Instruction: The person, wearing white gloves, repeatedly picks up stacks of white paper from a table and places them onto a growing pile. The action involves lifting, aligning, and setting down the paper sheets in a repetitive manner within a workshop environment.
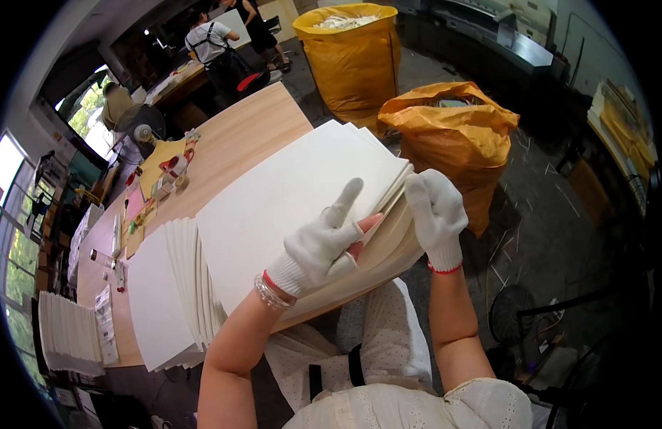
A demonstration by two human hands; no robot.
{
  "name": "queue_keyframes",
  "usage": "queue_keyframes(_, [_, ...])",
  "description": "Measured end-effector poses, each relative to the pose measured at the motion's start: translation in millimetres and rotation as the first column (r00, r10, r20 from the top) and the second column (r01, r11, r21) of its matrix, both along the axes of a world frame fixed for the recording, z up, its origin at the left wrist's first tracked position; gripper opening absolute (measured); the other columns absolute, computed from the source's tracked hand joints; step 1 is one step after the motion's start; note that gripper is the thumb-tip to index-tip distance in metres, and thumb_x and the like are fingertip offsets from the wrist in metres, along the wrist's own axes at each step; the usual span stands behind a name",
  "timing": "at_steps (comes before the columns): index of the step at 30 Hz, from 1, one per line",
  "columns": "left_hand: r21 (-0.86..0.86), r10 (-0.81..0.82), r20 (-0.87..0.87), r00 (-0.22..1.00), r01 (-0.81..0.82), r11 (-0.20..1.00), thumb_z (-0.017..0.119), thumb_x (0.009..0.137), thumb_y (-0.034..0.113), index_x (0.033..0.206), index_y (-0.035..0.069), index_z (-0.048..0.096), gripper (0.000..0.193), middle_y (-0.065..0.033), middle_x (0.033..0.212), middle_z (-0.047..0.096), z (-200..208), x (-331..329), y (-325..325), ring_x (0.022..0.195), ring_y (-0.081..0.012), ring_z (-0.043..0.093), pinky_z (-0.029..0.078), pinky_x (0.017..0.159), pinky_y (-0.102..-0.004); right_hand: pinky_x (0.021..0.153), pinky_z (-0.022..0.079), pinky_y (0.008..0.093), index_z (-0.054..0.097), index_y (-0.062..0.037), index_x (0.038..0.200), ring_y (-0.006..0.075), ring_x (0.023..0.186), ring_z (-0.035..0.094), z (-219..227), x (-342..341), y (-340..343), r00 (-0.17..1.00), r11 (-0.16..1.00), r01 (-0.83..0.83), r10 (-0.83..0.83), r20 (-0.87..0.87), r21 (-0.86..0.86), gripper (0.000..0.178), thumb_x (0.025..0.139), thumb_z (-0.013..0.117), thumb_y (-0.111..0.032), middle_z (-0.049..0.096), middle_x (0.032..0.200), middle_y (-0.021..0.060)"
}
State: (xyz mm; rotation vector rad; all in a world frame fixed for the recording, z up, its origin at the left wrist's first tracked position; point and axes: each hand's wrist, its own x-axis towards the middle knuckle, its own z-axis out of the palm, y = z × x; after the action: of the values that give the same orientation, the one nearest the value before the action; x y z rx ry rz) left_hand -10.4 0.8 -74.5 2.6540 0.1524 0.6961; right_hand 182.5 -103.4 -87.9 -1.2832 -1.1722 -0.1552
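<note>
A thick stack of large cream paper sheets point(295, 193) lies on the wooden table point(238, 136), its near corner hanging past the table edge. My left hand point(320, 243), in a white knit glove with cut fingertips, rests on top of the stack near that corner, thumb tucked between sheets and index finger raised. At the corner's right side, my gloved right hand point(437, 214) grips the edge, lifting the upper sheets so that they fan apart. A second stack of white sheets point(170, 293), fanned stepwise, lies to the left.
Two orange plastic sacks point(452, 136) point(352, 57) stand on the floor right of the table. Small tools and bottles point(166, 179) clutter the table's far left, beside a fan point(141, 129). Another paper pile point(70, 332) sits at the left. People work at a far table point(216, 39).
</note>
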Motion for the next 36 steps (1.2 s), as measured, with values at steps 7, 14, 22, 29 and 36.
queue_keyframes(7, [-0.213,-0.083,-0.15,0.985,0.05,0.976,0.071,0.074,-0.003,0.116,0.005,0.069,0.043,-0.0256,0.156,0.037,1,2,6,0.116,-0.0336,0.066,0.054,0.094,-0.0338,0.053,0.037,0.0371,0.05,0.0016,0.07,0.0248,0.054,0.044,-1,-2,3,0.997,0.997,0.072,-0.072,-0.026,-0.003,0.033,0.099,0.06,-0.01,0.042,0.062,0.0116])
queue_keyframes(14, [-0.227,-0.005,-0.02,1.0,0.0,0.974,0.079,0.075,0.004,0.117,0.008,0.071,0.043,-0.0252,0.161,0.026,-3,0,-1,0.135,-0.0352,0.052,0.048,0.107,-0.0408,0.053,0.036,0.037,0.048,0.0016,0.069,0.0234,0.052,0.042,-2,-5,5,0.996,0.997,0.072,-0.07,-0.059,0.036,0.035,0.099,0.06,-0.01,0.041,0.061,0.0109])
queue_keyframes(22, [-0.147,-0.072,-0.125,0.99,0.053,0.988,0.068,0.076,-0.005,0.117,0.006,0.069,0.042,-0.0259,0.159,0.031,0,0,4,0.128,-0.0352,0.059,0.051,0.099,-0.0339,0.054,0.036,0.037,0.049,0.0006,0.068,0.0226,0.055,0.042,-1,-3,2,0.998,0.999,0.033,-0.033,-0.047,-0.001,0.035,0.099,0.06,-0.011,0.043,0.061,0.0095])
queue_keyframes(29, [-0.194,0.006,-0.046,0.999,-0.015,0.981,0.086,0.072,0.011,0.114,0.008,0.07,0.045,-0.0247,0.16,0.029,-7,1,-1,0.126,-0.0352,0.06,0.052,0.098,-0.0353,0.053,0.036,0.0369,0.048,0.0014,0.069,0.0226,0.054,0.042,-2,-4,5,0.996,0.998,0.063,-0.062,-0.065,0.013,0.035,0.1,0.059,-0.011,0.041,0.061,0.0111])
queue_keyframes(36, [-0.157,-0.039,0.038,0.999,0.044,0.987,0.07,0.077,-0.007,0.111,0.006,0.07,0.037,-0.0256,0.162,0.025,-9,0,1,0.124,-0.0335,0.062,0.053,0.097,-0.0361,0.054,0.038,0.0346,0.054,0.0009,0.072,0.0206,0.056,0.046,-3,-3,1,0.998,0.999,0.008,-0.005,-0.066,0.044,0.031,0.099,0.061,-0.011,0.047,0.063,0.0087])
